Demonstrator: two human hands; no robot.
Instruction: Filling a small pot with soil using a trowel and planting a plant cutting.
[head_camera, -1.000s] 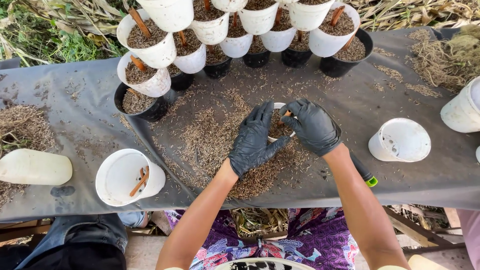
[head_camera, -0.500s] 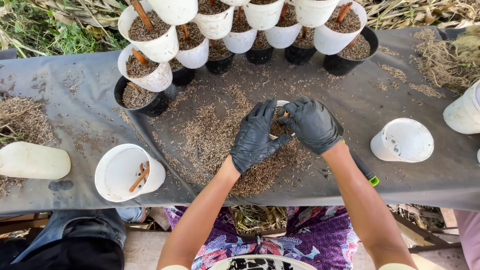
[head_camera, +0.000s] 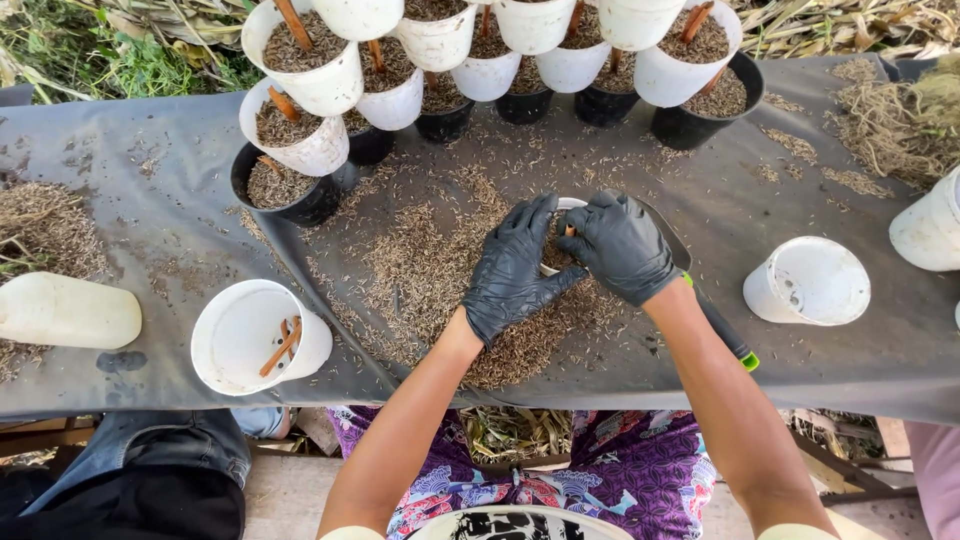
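Pressing down from both sides, the gloved fingers (head_camera: 530, 225) are being curled over a small white pot (head_camera: 568, 206) that is almost hidden under them. The left hand (head_camera: 515, 268) is being laid over the pot's near-left side with its fingers close together. The right hand (head_camera: 622, 245) is being cupped on the pot's right side. A thin brown stick (head_camera: 570, 231) is being kept upright between the two hands; whether it is being pinched cannot be told.

The pot is being held in the middle of a heap of dry husks (head_camera: 440, 270) on the grey sheet (head_camera: 150, 200).

If the pot is being pushed too hard, it could tip and husks could spill. The stick could be bent or snapped. Just right of the pot, a green-tipped tool (head_camera: 728, 338) is lying under the right wrist and could be knocked off.
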